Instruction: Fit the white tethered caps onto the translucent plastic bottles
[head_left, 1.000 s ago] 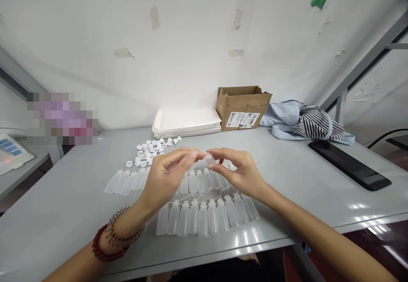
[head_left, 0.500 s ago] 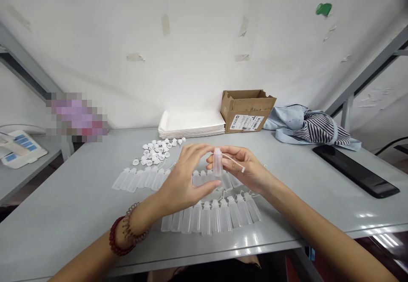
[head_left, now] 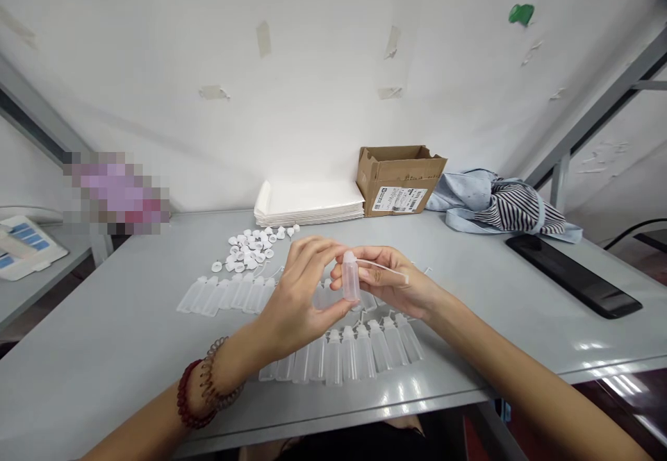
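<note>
My left hand (head_left: 296, 300) and my right hand (head_left: 392, 286) meet above the grey table (head_left: 119, 336). Between them stands a small translucent dropper bottle (head_left: 350, 278), upright, pinched by the left thumb below and fingers above. The right hand's fingers close round its far side, and a thin white strap (head_left: 383, 268) runs from its neck across them. Below the hands lies a near row of the same bottles (head_left: 359, 353). A second row (head_left: 224, 294) lies farther back to the left. Several white caps (head_left: 249, 250) are scattered behind that row.
At the back stand a stack of white sheets (head_left: 308, 202) and an open cardboard box (head_left: 399, 178). Crumpled striped and blue cloth (head_left: 503, 207) lies at the right, with a flat black device (head_left: 573, 275) in front of it. A side table at the left holds a white scale (head_left: 23, 242).
The bottle was held sideways between both hands a second ago. It now stands upright with its strap hanging over the right fingers, and both hands have dropped slightly.
</note>
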